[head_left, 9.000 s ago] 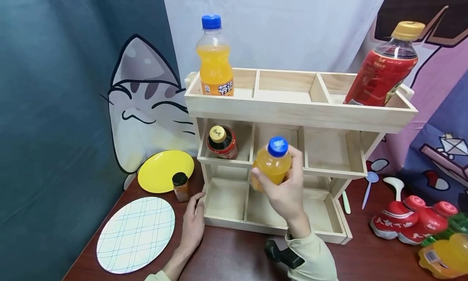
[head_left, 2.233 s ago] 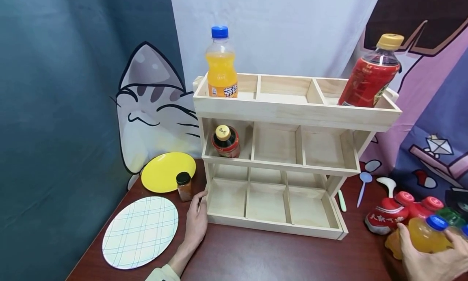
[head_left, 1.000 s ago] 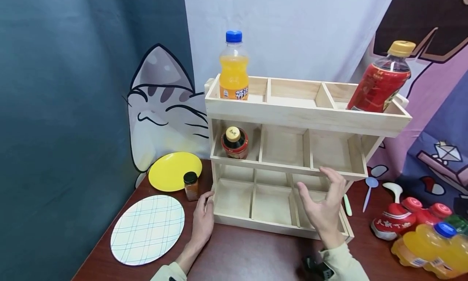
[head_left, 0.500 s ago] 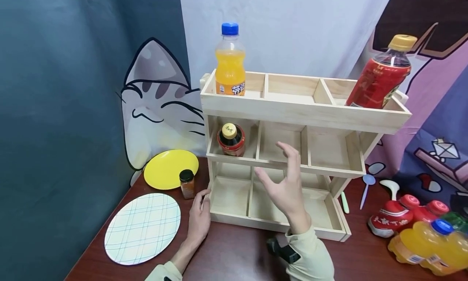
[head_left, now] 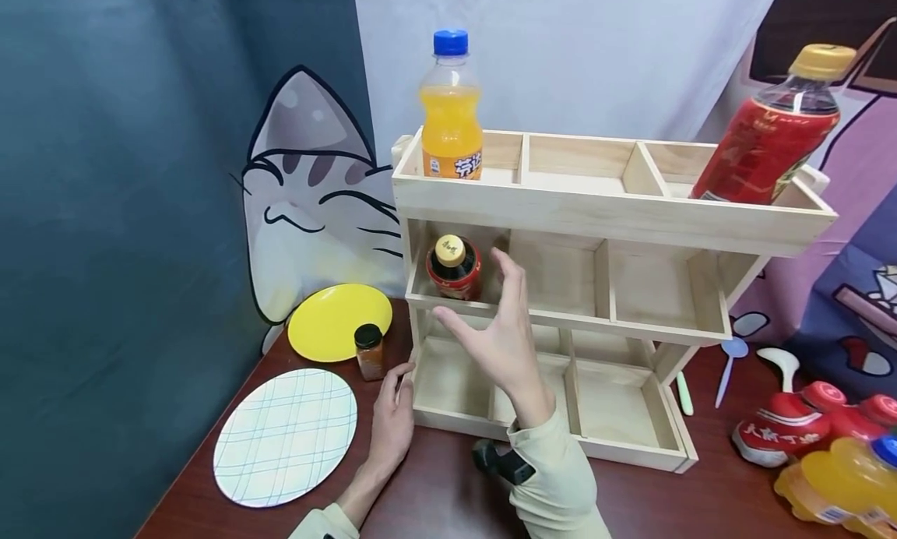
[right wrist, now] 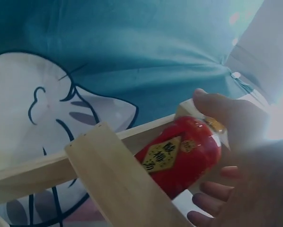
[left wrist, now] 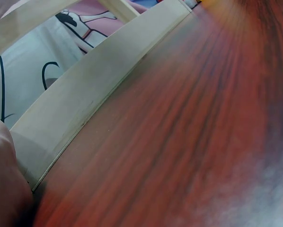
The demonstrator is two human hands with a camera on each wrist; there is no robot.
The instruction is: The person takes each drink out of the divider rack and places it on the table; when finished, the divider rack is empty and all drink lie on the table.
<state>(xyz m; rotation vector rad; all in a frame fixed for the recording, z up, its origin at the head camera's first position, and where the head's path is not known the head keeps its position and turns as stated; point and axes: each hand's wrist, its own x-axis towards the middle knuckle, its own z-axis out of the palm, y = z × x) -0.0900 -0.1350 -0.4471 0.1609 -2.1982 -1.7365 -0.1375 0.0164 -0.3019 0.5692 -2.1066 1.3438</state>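
Note:
My right hand (head_left: 501, 348) reaches toward the middle tier of a wooden rack (head_left: 603, 212), thumb and fingers spread apart. Just ahead of it, a red-labelled bottle with a gold cap (head_left: 457, 278) stands in the left compartment of that tier. In the right wrist view the thumb and fingers lie on either side of this red bottle (right wrist: 184, 153), whose lower end is hidden behind the rack's front board. My left hand (head_left: 392, 422) rests on the tabletop, its fingertips touching the rack's lower left corner. The left wrist view shows the rack's bottom board (left wrist: 84, 90) beside that hand.
On the top tier stand an orange soda bottle (head_left: 452, 126) and a leaning red bottle (head_left: 767, 142). Left are a yellow plate (head_left: 329, 321), spice jar (head_left: 369, 356) and checked plate (head_left: 287, 438). Right lie spoons (head_left: 732, 352), red-capped bottles (head_left: 788, 422) and orange soda bottles (head_left: 834, 480).
Nine seconds ago my right hand held an orange soda bottle, later seen among the bottles at right. Since then the emptied hand has moved left to the gold-capped bottle. My left hand has stayed put.

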